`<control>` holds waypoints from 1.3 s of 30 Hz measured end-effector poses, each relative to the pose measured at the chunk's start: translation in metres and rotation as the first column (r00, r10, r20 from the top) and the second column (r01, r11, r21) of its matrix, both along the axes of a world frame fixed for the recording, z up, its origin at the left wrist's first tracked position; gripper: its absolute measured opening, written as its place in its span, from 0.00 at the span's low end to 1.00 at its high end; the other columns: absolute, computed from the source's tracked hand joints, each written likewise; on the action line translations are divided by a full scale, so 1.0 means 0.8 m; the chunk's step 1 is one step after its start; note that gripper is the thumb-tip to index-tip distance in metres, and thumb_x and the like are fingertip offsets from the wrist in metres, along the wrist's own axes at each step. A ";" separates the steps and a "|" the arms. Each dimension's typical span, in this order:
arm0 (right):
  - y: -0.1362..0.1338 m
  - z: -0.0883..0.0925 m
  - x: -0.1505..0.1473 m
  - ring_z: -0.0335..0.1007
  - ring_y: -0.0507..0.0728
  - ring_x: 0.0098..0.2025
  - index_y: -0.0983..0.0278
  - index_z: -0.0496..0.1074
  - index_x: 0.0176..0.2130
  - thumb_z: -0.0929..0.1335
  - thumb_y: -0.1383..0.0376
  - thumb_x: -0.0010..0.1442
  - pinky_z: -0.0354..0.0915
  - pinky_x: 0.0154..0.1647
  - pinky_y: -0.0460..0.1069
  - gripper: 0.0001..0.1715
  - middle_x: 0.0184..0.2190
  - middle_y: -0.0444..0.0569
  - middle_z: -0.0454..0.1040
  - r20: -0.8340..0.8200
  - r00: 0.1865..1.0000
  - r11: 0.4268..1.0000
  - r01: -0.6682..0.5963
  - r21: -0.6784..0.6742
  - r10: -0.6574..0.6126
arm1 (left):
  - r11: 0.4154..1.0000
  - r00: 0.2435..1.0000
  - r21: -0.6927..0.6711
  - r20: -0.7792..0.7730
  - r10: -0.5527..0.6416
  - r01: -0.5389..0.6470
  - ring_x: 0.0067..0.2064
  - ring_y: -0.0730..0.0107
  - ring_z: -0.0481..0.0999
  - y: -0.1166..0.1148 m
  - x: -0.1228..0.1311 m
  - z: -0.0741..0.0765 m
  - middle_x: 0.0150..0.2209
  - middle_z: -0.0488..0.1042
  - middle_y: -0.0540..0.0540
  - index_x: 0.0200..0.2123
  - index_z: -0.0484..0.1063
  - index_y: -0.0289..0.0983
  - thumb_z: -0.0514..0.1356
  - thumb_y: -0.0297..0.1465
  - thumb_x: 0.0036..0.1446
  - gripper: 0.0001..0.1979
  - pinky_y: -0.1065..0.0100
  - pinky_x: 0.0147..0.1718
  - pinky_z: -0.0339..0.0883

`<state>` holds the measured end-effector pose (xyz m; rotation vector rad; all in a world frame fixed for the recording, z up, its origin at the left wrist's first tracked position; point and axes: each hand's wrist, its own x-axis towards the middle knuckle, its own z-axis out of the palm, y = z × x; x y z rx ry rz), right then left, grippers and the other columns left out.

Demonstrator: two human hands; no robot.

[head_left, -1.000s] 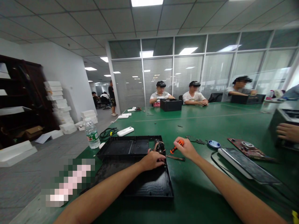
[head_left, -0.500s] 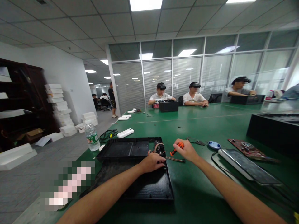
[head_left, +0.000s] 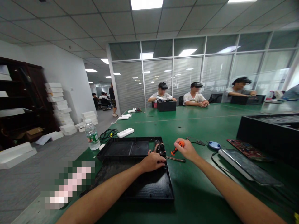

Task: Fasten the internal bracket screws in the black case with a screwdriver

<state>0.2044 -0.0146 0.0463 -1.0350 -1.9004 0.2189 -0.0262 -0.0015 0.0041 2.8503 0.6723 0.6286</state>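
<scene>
My right hand [head_left: 187,150] is closed round the handle of an orange and black screwdriver [head_left: 177,147], whose shaft slants down to the left. Close to its tip, the fingers of my left hand [head_left: 153,161] are pinched together; what they hold, if anything, is too small to make out. Under my left hand lies an opened black plastic case [head_left: 149,186], its two shallow halves side by side. Bundled wires [head_left: 159,147] sit at the right end of the far half. A thin cable with a dark connector [head_left: 177,159] runs onto the table between my hands.
A water bottle [head_left: 92,135] and a white handheld device [head_left: 125,133] stand beyond the case to the left. To the right are a blue round lid [head_left: 214,145], a phone on a white block [head_left: 249,166], a red circuit board [head_left: 247,149] and a large black box [head_left: 261,133]. Co-workers sit opposite.
My hands and the screwdriver are almost where they were. At the right, the large black box has shifted left, and the circuit board beside it has moved slightly. A co-worker's box opposite shifted a little left.
</scene>
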 end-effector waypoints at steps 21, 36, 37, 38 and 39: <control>-0.011 0.006 -0.016 0.64 0.53 0.25 0.63 0.67 0.35 0.62 0.57 0.57 0.57 0.29 0.46 0.13 0.24 0.45 0.69 0.023 0.996 0.991 0.087 0.106 -0.090 | 0.999 0.999 0.024 -0.035 0.035 -0.034 0.34 0.72 0.72 -0.005 0.002 0.006 0.31 0.75 0.48 0.39 0.73 0.37 0.59 0.31 0.55 0.09 0.74 0.36 0.59; -0.034 0.044 0.000 0.64 0.54 0.22 0.63 0.67 0.28 0.57 0.55 0.62 0.50 0.26 0.47 0.19 0.19 0.46 0.69 0.435 0.881 0.972 0.102 0.210 -0.186 | 0.998 0.997 0.028 -0.054 0.061 -0.059 0.34 0.73 0.72 -0.014 0.003 0.018 0.30 0.74 0.50 0.35 0.73 0.37 0.60 0.31 0.54 0.05 0.74 0.37 0.57; -0.035 0.043 0.001 0.65 0.54 0.24 0.63 0.68 0.33 0.57 0.56 0.62 0.51 0.27 0.46 0.18 0.22 0.47 0.70 0.420 0.896 0.979 0.071 0.190 -0.147 | 0.998 0.996 0.028 -0.061 0.065 -0.063 0.34 0.73 0.72 -0.014 0.004 0.018 0.29 0.74 0.50 0.35 0.73 0.37 0.60 0.31 0.55 0.05 0.74 0.37 0.57; -0.035 0.043 0.002 0.66 0.54 0.25 0.63 0.67 0.37 0.56 0.57 0.63 0.52 0.27 0.46 0.17 0.24 0.46 0.72 0.413 0.905 0.985 0.037 0.169 -0.104 | 0.997 0.995 0.026 -0.069 0.068 -0.066 0.34 0.73 0.72 -0.015 0.005 0.019 0.29 0.74 0.50 0.35 0.73 0.36 0.59 0.31 0.55 0.05 0.74 0.37 0.57; -0.035 0.043 0.002 0.66 0.53 0.26 0.63 0.67 0.39 0.56 0.57 0.63 0.52 0.28 0.46 0.17 0.25 0.46 0.72 0.420 0.904 0.988 0.013 0.155 -0.077 | 0.997 0.995 0.021 -0.076 0.071 -0.069 0.34 0.72 0.72 -0.015 0.005 0.020 0.29 0.74 0.50 0.35 0.73 0.36 0.59 0.31 0.55 0.06 0.74 0.37 0.57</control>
